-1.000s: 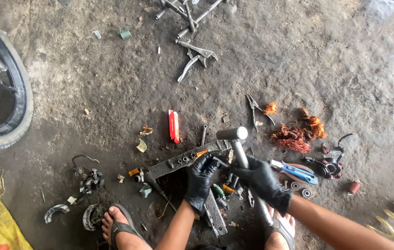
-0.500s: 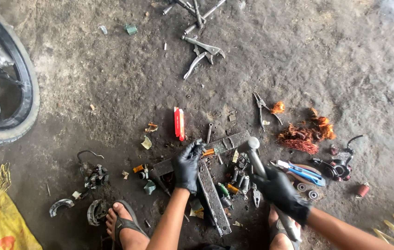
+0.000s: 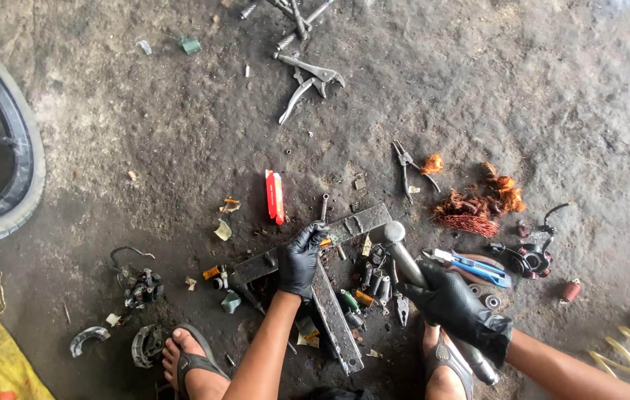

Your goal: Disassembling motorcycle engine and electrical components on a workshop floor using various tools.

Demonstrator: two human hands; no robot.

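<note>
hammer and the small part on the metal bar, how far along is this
Looks done: loose copper wire lies pulled out in a heap beside the tools. In hand: the left hand pins a small orange-tipped part on the metal bar, while the right hand grips the hammer, its head beside the bar. Probably left: several small parts lie piled by the bar, seemingly unopened.
</note>
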